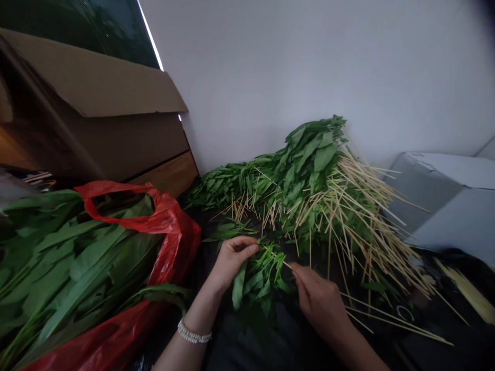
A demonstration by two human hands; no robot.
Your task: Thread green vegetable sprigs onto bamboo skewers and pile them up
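Near the lower middle, my right hand (pixel 319 296) is closed on a thin wooden skewer (pixel 286 265), which points left into a bunch of green leaves (pixel 266 273). The leaf stems are threaded along the skewer and the blades hang below it. My left hand (pixel 236 257) pinches thumb and forefinger together at the left end of the bunch, on a green stem by the skewer's tip. A beaded bracelet (pixel 193 334) circles my left wrist. Loose leaves (pixel 228 230) lie just beyond my left hand.
A large pile of skewered leaves (pixel 309 154) rests against the wall, its sticks (pixel 359 206) fanning right. A red plastic bag (pixel 178 242) of long leaves stands at left, before a cardboard box (pixel 127 139). More skewers (pixel 469 293) and a white box (pixel 460 206) are at right.
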